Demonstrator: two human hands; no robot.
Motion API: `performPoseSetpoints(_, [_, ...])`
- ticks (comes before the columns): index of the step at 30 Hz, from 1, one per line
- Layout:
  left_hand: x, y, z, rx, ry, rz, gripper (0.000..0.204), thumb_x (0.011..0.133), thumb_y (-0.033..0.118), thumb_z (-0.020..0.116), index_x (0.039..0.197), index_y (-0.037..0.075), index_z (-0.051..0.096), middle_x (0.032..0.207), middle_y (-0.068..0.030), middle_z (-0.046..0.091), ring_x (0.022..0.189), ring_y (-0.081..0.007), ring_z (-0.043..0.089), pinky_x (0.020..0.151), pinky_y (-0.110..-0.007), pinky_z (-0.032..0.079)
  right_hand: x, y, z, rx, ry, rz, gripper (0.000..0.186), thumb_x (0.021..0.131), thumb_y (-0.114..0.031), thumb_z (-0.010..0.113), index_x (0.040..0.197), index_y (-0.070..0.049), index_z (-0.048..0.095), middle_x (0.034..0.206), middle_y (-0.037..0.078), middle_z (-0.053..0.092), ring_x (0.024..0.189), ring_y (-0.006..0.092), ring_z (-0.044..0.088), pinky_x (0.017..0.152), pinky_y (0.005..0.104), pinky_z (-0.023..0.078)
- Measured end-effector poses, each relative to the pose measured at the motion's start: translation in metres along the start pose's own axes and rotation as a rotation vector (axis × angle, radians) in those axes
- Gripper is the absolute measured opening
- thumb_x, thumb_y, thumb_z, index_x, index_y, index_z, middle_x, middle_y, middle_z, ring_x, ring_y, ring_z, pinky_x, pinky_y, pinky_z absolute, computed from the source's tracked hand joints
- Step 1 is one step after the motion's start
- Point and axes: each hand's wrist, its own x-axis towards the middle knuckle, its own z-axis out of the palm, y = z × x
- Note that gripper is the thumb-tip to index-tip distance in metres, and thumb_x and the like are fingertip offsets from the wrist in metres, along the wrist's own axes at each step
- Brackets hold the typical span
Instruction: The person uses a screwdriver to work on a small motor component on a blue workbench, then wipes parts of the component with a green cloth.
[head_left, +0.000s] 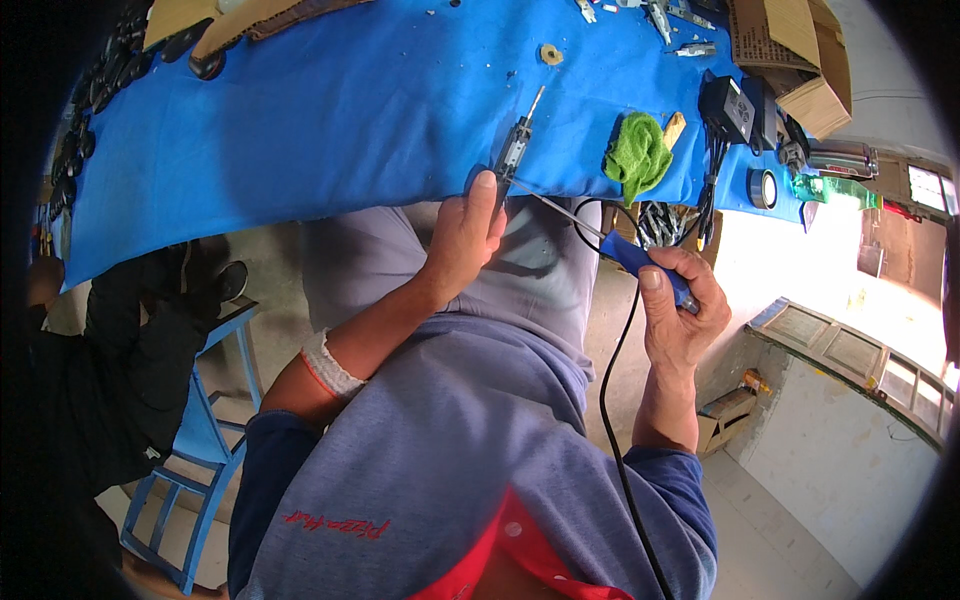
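Note:
My left hand (463, 238) is closed around the lower end of a narrow dark device (514, 148) with a pale metal part along its side. From its far end sticks a thin brass-coloured rod. A screwdriver (628, 254) with a blue handle is gripped in my right hand (686, 306), thumb along the handle. Its metal shaft points left and reaches the device just by my left fingers; whether the tip sits in a screw is too small to tell. Both hands are over my lap, at the table's near edge.
A blue cloth covers the table (350, 130). Toward its right lie a green rag (638, 155), black power adapters (728, 108), a tape roll (762, 188) and a cardboard box (790, 50). Small metal parts (695, 48) lie at the back. A black cable (608, 400) hangs along my right side. Left, a person in dark clothes (110, 370) sits by a blue chair (205, 440).

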Motion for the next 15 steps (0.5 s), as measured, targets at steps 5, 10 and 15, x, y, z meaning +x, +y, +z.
performPoseSetpoints(5, [-0.001,0.003,0.002,-0.034,0.003,-0.027,0.061,0.089,0.059,0.033,0.058,0.008,0.042,0.044,0.0005,0.035,0.035,-0.0083,0.032,0.034,-0.024,0.023,0.001,-0.005,-0.001,-0.032,-0.039,-0.039,0.021,0.072,-0.013,0.073,0.084,0.0,0.062,0.075,0.009,0.063,0.064,0.0162,0.059,0.06,0.025,0.045])
performPoseSetpoints(10, [0.0,-0.001,0.003,-0.068,0.005,-0.007,0.06,0.09,0.059,0.032,0.058,0.009,0.041,0.044,0.0004,0.034,0.035,-0.0083,0.031,0.034,-0.024,0.022,0.008,-0.012,-0.008,-0.041,-0.164,-0.154,0.029,0.08,-0.026,0.066,0.09,0.0,0.058,0.075,0.01,0.061,0.062,0.0175,0.058,0.057,0.0258,0.045])
performPoseSetpoints(15, [-0.001,0.002,0.005,-0.086,0.0,-0.035,0.061,0.089,0.061,0.031,0.057,0.009,0.039,0.044,0.0004,0.034,0.035,-0.0079,0.031,0.033,-0.024,0.021,0.017,-0.015,-0.008,0.044,-0.167,-0.11,0.052,0.088,-0.05,0.046,0.092,0.002,0.051,0.064,0.007,0.056,0.052,0.0157,0.054,0.051,0.0252,0.041])
